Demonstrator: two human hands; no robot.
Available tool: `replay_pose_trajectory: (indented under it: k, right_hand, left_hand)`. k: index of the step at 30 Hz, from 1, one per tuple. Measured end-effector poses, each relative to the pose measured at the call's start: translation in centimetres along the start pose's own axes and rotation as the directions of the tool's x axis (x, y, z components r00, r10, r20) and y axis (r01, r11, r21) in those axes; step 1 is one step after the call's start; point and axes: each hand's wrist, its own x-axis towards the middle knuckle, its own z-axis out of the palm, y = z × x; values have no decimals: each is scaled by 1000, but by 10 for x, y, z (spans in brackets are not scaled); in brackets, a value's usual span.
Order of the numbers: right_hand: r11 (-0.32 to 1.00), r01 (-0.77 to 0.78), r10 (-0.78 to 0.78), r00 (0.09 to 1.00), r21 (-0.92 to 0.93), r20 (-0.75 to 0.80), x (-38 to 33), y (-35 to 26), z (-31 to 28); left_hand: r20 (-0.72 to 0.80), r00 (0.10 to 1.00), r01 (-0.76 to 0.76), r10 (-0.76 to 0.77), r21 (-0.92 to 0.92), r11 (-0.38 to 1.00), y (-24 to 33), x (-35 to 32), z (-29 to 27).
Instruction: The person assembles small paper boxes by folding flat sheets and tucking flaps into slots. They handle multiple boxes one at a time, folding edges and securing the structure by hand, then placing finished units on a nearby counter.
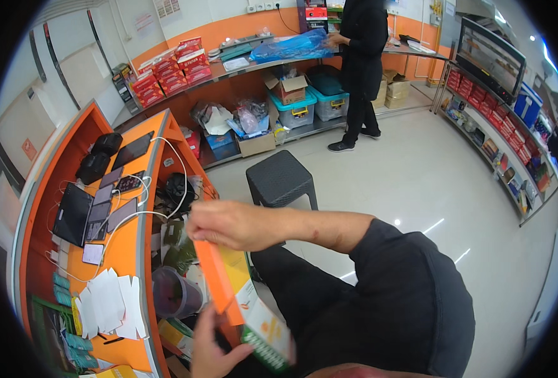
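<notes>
A long printed carton (253, 302) in orange, yellow, white and green slants across my lap, beside the orange counter. Its orange side faces left, and its green end points down toward me. My right hand (219, 225) is closed on the carton's upper far end, its fingertips partly hidden. Lower down, my left hand (212, 346) grips the near end, with the thumb on the green part and fingers against the orange side. The carton's near end is slightly blurred, and I cannot tell whether anything is inside it.
An orange counter (124, 246) at left bears phones, cables and white paper sheets (112, 305). Under it stands a translucent bin (177, 292). A dark stool (280, 178) is ahead. Another person (362, 69) stands at the back bench by blue plastic (291, 47). Shelves (493, 129) line the right.
</notes>
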Motion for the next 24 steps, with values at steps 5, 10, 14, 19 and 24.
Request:
replay_pose_trajectory:
  k: [5,10,14,19,24]
  right_hand:
    - [917,-166,71,962,-363,-262,-25,22,25]
    - [960,-277,234,857,-27,-458,-76,2,98]
    - [921,-389,389,921,9,12,-103,-19,139]
    - [912,-344,306,933,222,187,-117,-11,169]
    - [994,-64,69,996,-90,57,-121,19,181]
  left_hand:
    - [73,932,345,-356,-483,805,-85,4,52]
    - [-373,792,153,-484,-646,748,-136,-1,85]
    - [-509,705,-52,-493,-731,680,-148,-19,100]
    - [-364,814,-147,-452,-883,446,-143,-43,94]
    - [-332,696,31,-636,-872,488,-149,-23,77]
